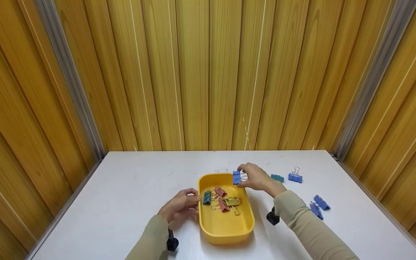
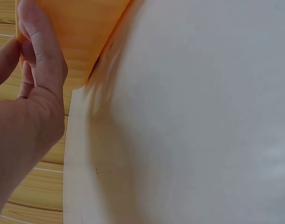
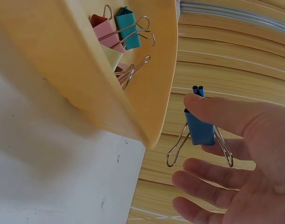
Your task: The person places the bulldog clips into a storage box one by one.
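Observation:
My right hand [image 1: 258,177] pinches a blue binder clip [image 1: 237,177] by thumb and fingertips, over the far right corner of a yellow plastic bin [image 1: 226,239]. In the right wrist view, the blue binder clip [image 3: 200,130] has its wire handles spread to both sides. At the bin's left wall, my left hand [image 1: 181,204] grips the rim, with fingers along the outside. Inside the bin lie a teal binder clip [image 1: 207,197], two red binder clips [image 1: 223,204] and a yellow binder clip [image 1: 233,201].
Right of the bin on the white table [image 1: 132,202] lie a teal binder clip [image 1: 277,178] and a blue one with raised handles [image 1: 295,177]. Nearer the right forearm are two more blue clips [image 1: 321,202]. Wood-patterned panels [image 1: 193,79] enclose the table.

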A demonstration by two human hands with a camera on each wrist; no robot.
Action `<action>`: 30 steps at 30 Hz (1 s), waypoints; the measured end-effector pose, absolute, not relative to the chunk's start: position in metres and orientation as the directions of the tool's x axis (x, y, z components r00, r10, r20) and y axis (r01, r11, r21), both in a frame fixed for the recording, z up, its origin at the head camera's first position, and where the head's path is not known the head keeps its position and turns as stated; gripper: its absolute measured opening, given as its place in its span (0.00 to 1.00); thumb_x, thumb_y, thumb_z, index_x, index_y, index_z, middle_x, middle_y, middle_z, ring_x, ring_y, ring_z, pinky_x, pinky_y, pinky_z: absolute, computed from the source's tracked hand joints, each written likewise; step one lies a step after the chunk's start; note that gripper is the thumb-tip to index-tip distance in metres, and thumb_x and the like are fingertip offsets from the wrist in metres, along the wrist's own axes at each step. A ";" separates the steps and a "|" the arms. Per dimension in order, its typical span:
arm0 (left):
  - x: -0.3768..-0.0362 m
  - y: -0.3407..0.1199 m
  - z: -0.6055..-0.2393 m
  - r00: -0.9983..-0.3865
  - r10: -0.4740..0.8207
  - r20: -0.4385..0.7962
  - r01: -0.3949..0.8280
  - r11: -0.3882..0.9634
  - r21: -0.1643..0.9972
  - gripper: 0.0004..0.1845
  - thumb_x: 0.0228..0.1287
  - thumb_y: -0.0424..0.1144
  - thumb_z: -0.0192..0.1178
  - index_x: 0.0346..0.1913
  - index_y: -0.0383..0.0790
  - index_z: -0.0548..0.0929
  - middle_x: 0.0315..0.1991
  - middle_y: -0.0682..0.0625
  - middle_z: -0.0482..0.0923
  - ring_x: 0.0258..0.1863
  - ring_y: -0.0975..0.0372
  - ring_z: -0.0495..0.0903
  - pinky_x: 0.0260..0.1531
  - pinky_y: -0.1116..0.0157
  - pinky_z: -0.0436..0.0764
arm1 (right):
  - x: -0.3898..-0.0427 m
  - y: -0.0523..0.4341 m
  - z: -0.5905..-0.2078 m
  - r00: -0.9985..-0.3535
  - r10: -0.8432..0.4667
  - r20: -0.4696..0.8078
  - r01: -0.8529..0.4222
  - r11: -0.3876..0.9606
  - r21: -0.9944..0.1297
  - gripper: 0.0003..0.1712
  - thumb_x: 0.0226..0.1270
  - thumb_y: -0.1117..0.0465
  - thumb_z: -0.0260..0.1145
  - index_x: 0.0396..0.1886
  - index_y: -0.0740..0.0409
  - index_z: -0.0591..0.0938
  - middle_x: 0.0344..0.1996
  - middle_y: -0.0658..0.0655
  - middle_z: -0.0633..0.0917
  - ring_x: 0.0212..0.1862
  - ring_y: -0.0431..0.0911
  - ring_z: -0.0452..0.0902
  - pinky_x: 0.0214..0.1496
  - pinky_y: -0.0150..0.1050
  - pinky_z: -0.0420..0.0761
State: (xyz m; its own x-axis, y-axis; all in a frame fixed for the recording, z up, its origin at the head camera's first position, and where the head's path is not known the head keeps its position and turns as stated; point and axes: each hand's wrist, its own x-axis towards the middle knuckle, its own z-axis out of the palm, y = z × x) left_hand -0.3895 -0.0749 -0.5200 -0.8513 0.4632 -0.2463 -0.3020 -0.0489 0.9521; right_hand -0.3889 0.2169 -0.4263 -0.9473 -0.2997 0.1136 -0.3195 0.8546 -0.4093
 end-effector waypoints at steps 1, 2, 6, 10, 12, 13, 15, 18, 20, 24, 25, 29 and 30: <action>-0.389 -0.075 -0.520 -0.849 0.469 -0.242 -0.300 -0.053 0.952 0.10 0.65 0.35 0.59 0.45 0.39 0.71 0.37 0.45 0.80 0.29 0.62 0.80 0.29 0.68 0.85 | -0.389 0.215 -0.427 -0.946 -0.303 0.114 -0.323 0.855 -0.407 0.29 0.53 0.57 0.76 0.54 0.62 0.78 0.48 0.64 0.80 0.53 0.56 0.76 0.59 0.54 0.76; -0.389 -0.075 -0.520 -0.848 0.475 -0.237 -0.297 -0.056 0.953 0.09 0.65 0.34 0.59 0.44 0.40 0.71 0.35 0.46 0.80 0.28 0.62 0.80 0.29 0.68 0.84 | -0.390 0.213 -0.428 -0.944 -0.308 0.117 -0.328 0.855 -0.401 0.29 0.52 0.57 0.76 0.53 0.62 0.78 0.48 0.64 0.80 0.53 0.56 0.75 0.59 0.54 0.76; -0.389 -0.074 -0.519 -0.846 0.480 -0.233 -0.295 -0.057 0.954 0.08 0.65 0.34 0.58 0.42 0.40 0.70 0.30 0.49 0.80 0.27 0.63 0.80 0.27 0.69 0.83 | -0.389 0.204 -0.433 -0.940 -0.315 0.131 -0.341 0.865 -0.369 0.30 0.50 0.55 0.77 0.52 0.61 0.79 0.47 0.62 0.80 0.53 0.57 0.74 0.58 0.57 0.73; -0.389 -0.074 -0.519 -0.850 0.468 -0.244 -0.301 -0.049 0.952 0.08 0.66 0.34 0.58 0.43 0.40 0.71 0.31 0.49 0.80 0.27 0.63 0.80 0.27 0.69 0.83 | -0.389 0.196 -0.438 -0.944 -0.306 0.121 -0.329 0.875 -0.354 0.31 0.50 0.53 0.78 0.53 0.59 0.80 0.47 0.61 0.80 0.55 0.58 0.71 0.57 0.59 0.68; -0.389 -0.074 -0.519 -0.849 0.471 -0.240 -0.297 -0.050 0.953 0.07 0.66 0.34 0.57 0.43 0.40 0.71 0.32 0.48 0.81 0.28 0.63 0.80 0.27 0.69 0.83 | -0.389 0.193 -0.440 -0.946 -0.305 0.109 -0.324 0.876 -0.358 0.31 0.50 0.53 0.78 0.53 0.59 0.80 0.48 0.61 0.80 0.55 0.58 0.70 0.58 0.59 0.66; -0.389 -0.074 -0.519 -0.848 0.475 -0.235 -0.293 -0.050 0.955 0.07 0.66 0.34 0.57 0.43 0.40 0.71 0.32 0.48 0.80 0.28 0.63 0.80 0.27 0.69 0.83 | -0.390 0.193 -0.442 -0.946 -0.308 0.104 -0.324 0.876 -0.358 0.31 0.50 0.53 0.78 0.53 0.59 0.80 0.48 0.61 0.80 0.55 0.58 0.69 0.58 0.60 0.66; -0.389 -0.074 -0.519 -0.848 0.477 -0.231 -0.289 -0.051 0.956 0.07 0.66 0.34 0.57 0.43 0.40 0.71 0.33 0.47 0.80 0.28 0.63 0.80 0.27 0.69 0.83 | -0.391 0.193 -0.444 -0.945 -0.313 0.091 -0.324 0.871 -0.370 0.32 0.50 0.53 0.78 0.54 0.60 0.79 0.49 0.62 0.80 0.56 0.59 0.69 0.59 0.61 0.65; -0.389 -0.074 -0.520 -0.847 0.478 -0.233 -0.295 -0.057 0.954 0.08 0.65 0.34 0.58 0.43 0.40 0.70 0.35 0.46 0.81 0.29 0.62 0.80 0.28 0.68 0.84 | -0.390 0.198 -0.447 -0.950 -0.304 0.071 -0.307 0.866 -0.394 0.32 0.51 0.52 0.77 0.55 0.60 0.79 0.51 0.63 0.79 0.57 0.58 0.69 0.62 0.62 0.64; -0.389 -0.075 -0.520 -0.845 0.481 -0.233 -0.297 -0.060 0.953 0.09 0.65 0.34 0.59 0.43 0.40 0.71 0.35 0.46 0.81 0.28 0.62 0.80 0.28 0.68 0.84 | -0.389 0.206 -0.447 -0.954 -0.291 0.069 -0.293 0.864 -0.409 0.32 0.54 0.50 0.75 0.56 0.61 0.79 0.52 0.63 0.79 0.57 0.58 0.69 0.63 0.62 0.64; -0.390 -0.076 -0.520 -0.839 0.497 -0.222 -0.290 -0.062 0.955 0.08 0.65 0.34 0.58 0.43 0.40 0.70 0.34 0.47 0.81 0.29 0.62 0.81 0.28 0.68 0.84 | -0.387 0.230 -0.447 -0.959 -0.263 0.107 -0.283 0.856 -0.432 0.29 0.58 0.49 0.72 0.54 0.61 0.79 0.51 0.63 0.80 0.57 0.58 0.71 0.61 0.62 0.66; -0.390 -0.076 -0.520 -0.838 0.497 -0.224 -0.291 -0.060 0.955 0.08 0.65 0.34 0.58 0.43 0.40 0.71 0.34 0.47 0.81 0.29 0.62 0.81 0.29 0.68 0.84 | -0.386 0.238 -0.447 -0.959 -0.256 0.119 -0.283 0.857 -0.431 0.28 0.59 0.49 0.71 0.54 0.60 0.80 0.50 0.63 0.80 0.56 0.59 0.72 0.60 0.61 0.68; -0.391 -0.076 -0.518 -0.836 0.494 -0.238 -0.299 -0.046 0.953 0.08 0.66 0.34 0.58 0.44 0.40 0.70 0.36 0.46 0.82 0.29 0.62 0.81 0.29 0.68 0.84 | -0.380 0.270 -0.447 -0.963 -0.219 0.155 -0.266 0.859 -0.438 0.26 0.61 0.49 0.68 0.53 0.62 0.79 0.49 0.65 0.81 0.54 0.60 0.74 0.58 0.60 0.73; -0.390 -0.075 -0.517 -0.838 0.491 -0.237 -0.294 -0.041 0.955 0.09 0.66 0.35 0.58 0.44 0.40 0.70 0.35 0.46 0.82 0.29 0.62 0.81 0.29 0.68 0.84 | -0.377 0.278 -0.447 -0.965 -0.208 0.158 -0.257 0.864 -0.433 0.26 0.62 0.50 0.68 0.53 0.63 0.79 0.49 0.66 0.81 0.54 0.60 0.75 0.58 0.59 0.74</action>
State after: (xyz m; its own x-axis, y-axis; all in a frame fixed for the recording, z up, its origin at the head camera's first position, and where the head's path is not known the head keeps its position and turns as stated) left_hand -0.3905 -0.0754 -0.5174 -0.8384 0.4908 -0.2370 -0.2938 -0.0408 0.9550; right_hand -0.3773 0.2780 -0.4469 -0.9653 -0.2084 0.1576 -0.2573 0.8637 -0.4335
